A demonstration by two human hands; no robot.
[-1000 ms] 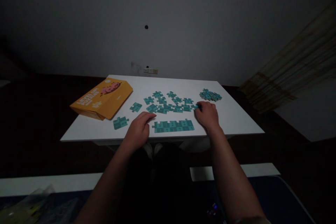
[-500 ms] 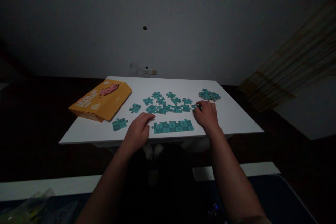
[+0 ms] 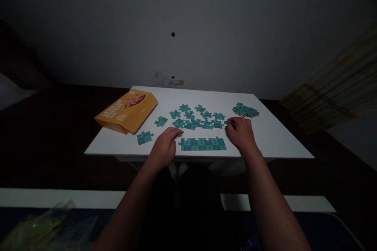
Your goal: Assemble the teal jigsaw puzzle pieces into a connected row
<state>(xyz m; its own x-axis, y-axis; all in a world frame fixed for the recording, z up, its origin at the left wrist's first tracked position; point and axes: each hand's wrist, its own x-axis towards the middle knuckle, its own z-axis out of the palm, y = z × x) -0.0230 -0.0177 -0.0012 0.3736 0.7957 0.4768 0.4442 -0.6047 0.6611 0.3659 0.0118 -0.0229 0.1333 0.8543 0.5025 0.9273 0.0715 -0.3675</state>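
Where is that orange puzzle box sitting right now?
The orange puzzle box lies on the white table's far left corner, left of the scattered teal pieces and beyond the left hand.

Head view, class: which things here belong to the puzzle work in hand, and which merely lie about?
In use: joined strip, loose pieces, pile of pieces, left hand, right hand.
Lying about: orange box, plastic bag.

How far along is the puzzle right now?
Done: one joined strip of teal pieces lies at the near table edge. In hand: the right hand fingers a loose piece at the scatter's right end; the left hand rests beside the strip. Left: the loose scatter, a heap far right, and a two-piece bit near the box.
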